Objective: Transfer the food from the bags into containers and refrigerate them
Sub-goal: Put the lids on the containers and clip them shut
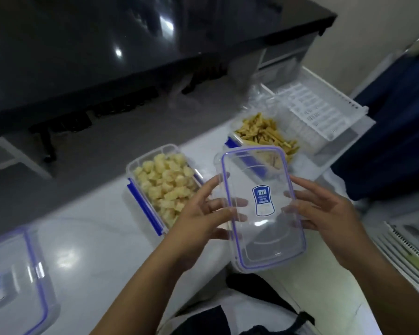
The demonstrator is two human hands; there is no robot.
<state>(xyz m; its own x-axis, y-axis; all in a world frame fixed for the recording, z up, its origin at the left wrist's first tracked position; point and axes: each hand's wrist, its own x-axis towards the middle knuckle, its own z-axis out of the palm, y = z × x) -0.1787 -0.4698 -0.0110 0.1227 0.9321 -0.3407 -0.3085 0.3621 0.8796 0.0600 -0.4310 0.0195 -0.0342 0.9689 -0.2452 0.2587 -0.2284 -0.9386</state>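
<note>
White tabletop (87,238) fills the lower half of the frame, and above it at centre both hands hold a clear lid (261,209) with a blue seal: the left hand (203,218) and right hand (324,213) each have their grip clamped on a long edge, fingers beneath. Just left of the lid sits an open container of pale puffed pieces (165,187); behind it, upper right, another container holds yellow strips (264,136). A second lid (15,274) lies at lower left.
</note>
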